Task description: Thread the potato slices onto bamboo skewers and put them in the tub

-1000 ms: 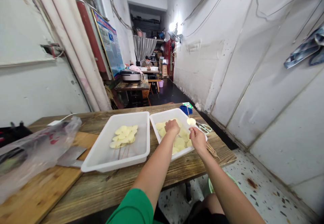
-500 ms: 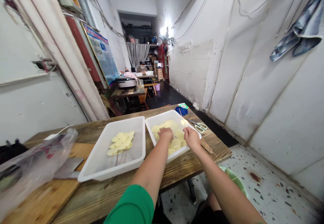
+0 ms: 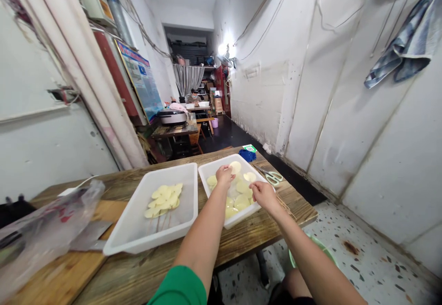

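Note:
My left hand [image 3: 225, 175] pinches a round potato slice [image 3: 235, 167] above the right-hand white tray [image 3: 205, 169]. More pale yellow slices [image 3: 241, 202] lie loose in that tray. Over the tray's right side, my right hand [image 3: 263, 192] is closed on a thin bamboo skewer, mostly hidden by the fingers, with a slice [image 3: 250, 176] at its end. In the left white tray [image 3: 152, 243], several skewered potato slices [image 3: 165, 198] lie in an overlapping pile, their sticks pointing toward me.
Scissors [image 3: 272, 177], a blue cloth [image 3: 247, 155] and bare skewers [image 3: 285, 207] lie along the right edge of the wooden table [image 3: 238, 245]. On the left are a cleaver [image 3: 91, 236], a cutting board [image 3: 55, 268] and a plastic bag [image 3: 65, 213]. A person [image 3: 194, 97] sits far back.
My left hand has risen from among the loose slices and now holds one up. My right hand stays near the tray's right side, and its skewer has tipped lower.

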`<state>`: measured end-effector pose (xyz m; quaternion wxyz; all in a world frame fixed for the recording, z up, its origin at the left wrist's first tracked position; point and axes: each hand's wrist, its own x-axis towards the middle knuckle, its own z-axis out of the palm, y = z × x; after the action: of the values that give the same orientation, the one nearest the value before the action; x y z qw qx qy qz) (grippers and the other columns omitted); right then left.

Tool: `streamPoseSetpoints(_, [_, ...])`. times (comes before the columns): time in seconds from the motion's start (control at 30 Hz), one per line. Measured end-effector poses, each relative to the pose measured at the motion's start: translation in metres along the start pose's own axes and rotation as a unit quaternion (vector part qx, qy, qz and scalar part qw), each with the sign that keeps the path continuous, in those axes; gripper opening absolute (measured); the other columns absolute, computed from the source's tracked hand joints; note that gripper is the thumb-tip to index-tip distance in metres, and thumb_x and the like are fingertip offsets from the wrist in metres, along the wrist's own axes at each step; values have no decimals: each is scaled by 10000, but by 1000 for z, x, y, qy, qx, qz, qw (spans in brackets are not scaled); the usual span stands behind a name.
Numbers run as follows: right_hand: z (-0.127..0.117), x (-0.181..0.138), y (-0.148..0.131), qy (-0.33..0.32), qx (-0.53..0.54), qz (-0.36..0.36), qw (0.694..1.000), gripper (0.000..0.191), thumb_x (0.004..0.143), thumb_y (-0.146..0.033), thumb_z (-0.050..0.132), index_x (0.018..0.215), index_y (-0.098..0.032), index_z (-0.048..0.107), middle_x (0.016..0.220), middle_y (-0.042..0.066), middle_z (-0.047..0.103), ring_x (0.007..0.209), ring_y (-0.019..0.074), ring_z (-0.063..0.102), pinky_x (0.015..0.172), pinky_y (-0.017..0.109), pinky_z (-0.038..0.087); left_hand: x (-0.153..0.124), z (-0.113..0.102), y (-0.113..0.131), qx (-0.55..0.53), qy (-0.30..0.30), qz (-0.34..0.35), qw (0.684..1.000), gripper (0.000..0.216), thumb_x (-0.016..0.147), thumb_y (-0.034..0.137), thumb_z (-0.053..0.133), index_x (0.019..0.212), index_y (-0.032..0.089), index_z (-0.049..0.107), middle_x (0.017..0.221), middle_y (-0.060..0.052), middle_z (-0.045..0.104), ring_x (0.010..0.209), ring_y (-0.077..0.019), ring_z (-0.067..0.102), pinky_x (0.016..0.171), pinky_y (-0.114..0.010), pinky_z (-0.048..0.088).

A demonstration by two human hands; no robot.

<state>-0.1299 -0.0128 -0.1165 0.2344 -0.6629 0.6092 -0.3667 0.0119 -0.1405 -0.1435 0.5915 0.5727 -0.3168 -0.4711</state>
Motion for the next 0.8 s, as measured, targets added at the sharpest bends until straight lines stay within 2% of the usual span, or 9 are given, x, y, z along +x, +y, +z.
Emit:
streamPoseSetpoints(0.1, [0, -13, -3, -24, -38, -22, 999, 284, 846, -182, 436, 662, -169, 653, 457, -12, 581, 484, 120, 534, 537, 196, 338, -4, 3, 6, -128, 9, -49, 991, 116, 762, 143, 642, 864, 163, 591, 692, -15, 608, 554, -103, 582, 616, -286, 526])
streamPoseSetpoints(0.2, [5, -20, -4, -33, -76, -31, 996, 306, 854, -189, 441, 625, -166, 642, 463, 3, 585, 495, 123, 535, 529, 204, 319, -5, 2, 9, -158, 24, -53, 986, 154, 742, 147, 676, 883, 151, 613, 692, -19, 610, 564, -107, 592, 609, -273, 522])
streamPoseSetpoints(0.3, [8, -20, -4, -31, -95, -23, 995, 294, 858, -187, 444, 675, -160, 672, 502, 15, 612, 520, 128, 545, 532, 208, 313, -4, 1, 9, -170, 26, -38, 984, 166, 726, 164, 696, 881, 149, 640, 747, -28, 631, 591, -102, 601, 609, -250, 511])
streamPoseSetpoints(0.47, [8, -18, -5, -28, -100, -12, 995, 292, 856, -184, 450, 699, -162, 695, 503, 18, 615, 535, 138, 555, 539, 214, 315, -5, 2, 9, -150, 23, 19, 988, 174, 724, 217, 689, 879, 142, 668, 834, -51, 667, 675, -106, 613, 599, -199, 488])
streamPoseSetpoints(0.67, [6, -18, -8, -34, -112, -10, 993, 332, 863, -189, 441, 645, -171, 690, 486, 19, 610, 539, 143, 557, 543, 216, 321, -2, 3, 6, -86, 24, 94, 992, 208, 723, 269, 668, 877, 132, 692, 795, -51, 681, 674, -123, 606, 543, -181, 448])
streamPoseSetpoints(0.8, [8, -16, -7, -30, -123, -12, 992, 298, 847, -167, 451, 706, -164, 713, 550, 28, 648, 569, 144, 573, 548, 212, 328, 4, 4, 1, -28, 18, 161, 986, 181, 745, 262, 621, 862, 145, 695, 799, -39, 687, 718, -139, 612, 621, -207, 463])
